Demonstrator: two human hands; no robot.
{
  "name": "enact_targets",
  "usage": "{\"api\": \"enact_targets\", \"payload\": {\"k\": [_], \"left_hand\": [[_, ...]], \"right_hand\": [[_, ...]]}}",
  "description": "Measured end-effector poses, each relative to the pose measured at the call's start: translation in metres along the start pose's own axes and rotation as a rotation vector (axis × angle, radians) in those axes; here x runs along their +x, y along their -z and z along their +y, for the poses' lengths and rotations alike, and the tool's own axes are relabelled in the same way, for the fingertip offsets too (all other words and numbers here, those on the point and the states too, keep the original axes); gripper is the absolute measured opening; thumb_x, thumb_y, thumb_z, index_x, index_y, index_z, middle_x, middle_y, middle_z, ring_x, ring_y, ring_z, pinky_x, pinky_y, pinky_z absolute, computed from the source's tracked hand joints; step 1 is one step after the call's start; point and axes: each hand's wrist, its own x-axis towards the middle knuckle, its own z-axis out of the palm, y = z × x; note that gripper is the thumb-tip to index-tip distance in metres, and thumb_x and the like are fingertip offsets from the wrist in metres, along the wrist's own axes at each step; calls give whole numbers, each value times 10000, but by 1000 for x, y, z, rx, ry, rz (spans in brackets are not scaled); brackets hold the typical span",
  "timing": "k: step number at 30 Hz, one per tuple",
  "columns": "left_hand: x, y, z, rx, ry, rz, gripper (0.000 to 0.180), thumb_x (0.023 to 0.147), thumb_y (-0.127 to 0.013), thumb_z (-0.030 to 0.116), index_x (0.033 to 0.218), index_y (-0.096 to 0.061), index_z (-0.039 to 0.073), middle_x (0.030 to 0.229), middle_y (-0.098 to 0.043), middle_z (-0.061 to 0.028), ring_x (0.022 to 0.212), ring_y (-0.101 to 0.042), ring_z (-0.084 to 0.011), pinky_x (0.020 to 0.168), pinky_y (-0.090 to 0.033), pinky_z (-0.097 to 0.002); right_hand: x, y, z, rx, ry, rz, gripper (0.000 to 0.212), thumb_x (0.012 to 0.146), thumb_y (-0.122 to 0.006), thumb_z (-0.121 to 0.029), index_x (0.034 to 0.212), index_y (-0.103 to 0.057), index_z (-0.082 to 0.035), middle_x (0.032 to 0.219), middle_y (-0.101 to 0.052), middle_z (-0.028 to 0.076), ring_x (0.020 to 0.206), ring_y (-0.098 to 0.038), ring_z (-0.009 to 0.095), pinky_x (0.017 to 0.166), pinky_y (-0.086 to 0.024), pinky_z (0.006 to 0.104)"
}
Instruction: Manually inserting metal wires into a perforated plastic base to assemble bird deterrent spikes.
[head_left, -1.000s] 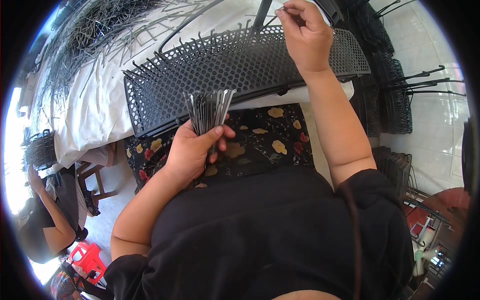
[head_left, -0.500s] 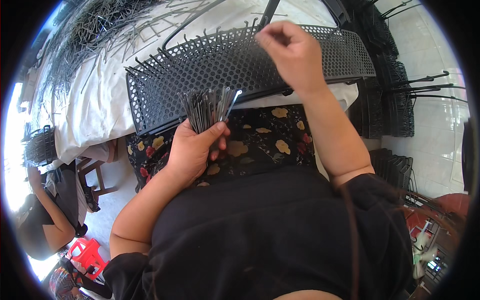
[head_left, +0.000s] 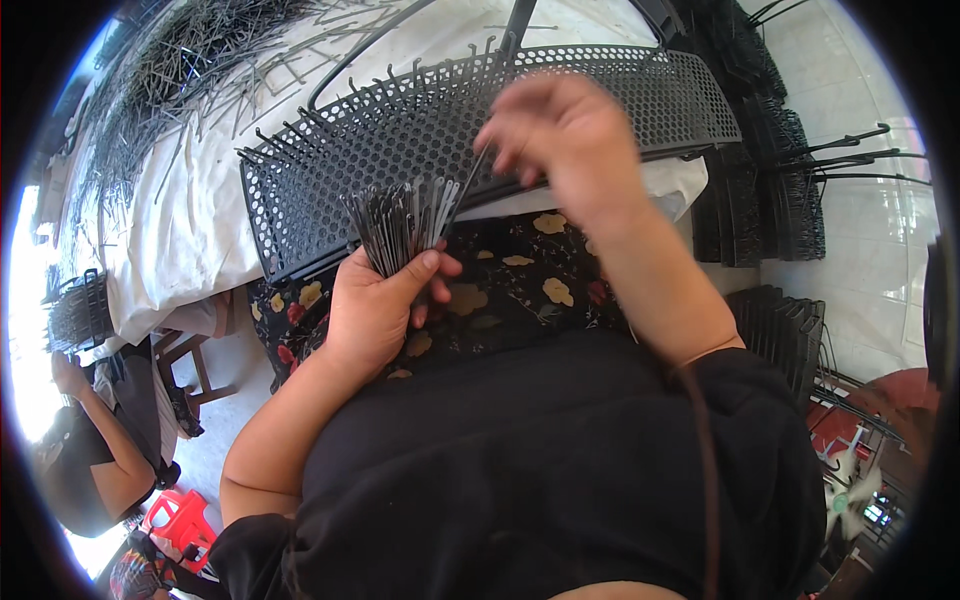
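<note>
A thick bundle of thin dark metal hooks [head_left: 395, 225] stands upright in my left hand [head_left: 375, 305], which is closed around its lower part above my lap. My right hand [head_left: 570, 145], slightly blurred, is just above and right of the bundle. Between its thumb and fingertips is the upper end of one hook [head_left: 474, 178], which leans away from the others and still reaches down to the bundle. Behind both hands lies a black perforated metal panel [head_left: 400, 125], with a row of similar hooks [head_left: 345, 98] sticking out along its far edge.
A white cloth [head_left: 190, 220] covers the table under the panel. Loose hooks are heaped [head_left: 205, 50] at the far left. Stacked black panels [head_left: 780, 180] with long rods stand at right. Another person [head_left: 110, 430] sits at the left near a red plastic stool [head_left: 185, 520].
My right hand has come down and toward me from the panel's far edge to the bundle, and its fingers have closed on a hook. The left hand keeps its hold on the bundle.
</note>
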Motion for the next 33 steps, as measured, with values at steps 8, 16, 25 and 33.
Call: {"api": "enact_targets", "payload": {"k": [8,16,25,33], "left_hand": [[2,3,-1,25,61,18,152,943,-582,80,1069,-579,-5,879,-671,-112,643,-576,-97,452,-401,-196],[3,1,0,40,88,12,133,940,-573,55,1054,-581,-14,881,-681,-102,630,-580,-89,456,-421,-201],[5,1,-1,19,80,18,140,943,-572,63,1058,-592,-15,870,-680,-98,629,-582,-94,456,-418,-200],[3,-3,0,-41,-5,-24,139,946,-578,74,1051,-610,-11,874,-685,-100,638,-592,-96,465,-427,-196]], "right_hand": [[54,40,-15,-826,924,476,149,819,-717,-29,855,-573,-21,732,-648,102,665,-661,177,591,-498,280],[76,47,2,-824,968,361,141,793,-713,-57,891,-619,-18,777,-663,129,727,-665,273,637,-514,329],[68,49,4,-1134,788,244,140,860,-677,-124,950,-664,-17,819,-691,95,722,-647,182,607,-490,268],[-10,-16,10,-157,-128,-222,149,819,-738,-123,886,-680,-4,762,-672,23,641,-587,59,559,-468,211]]}}
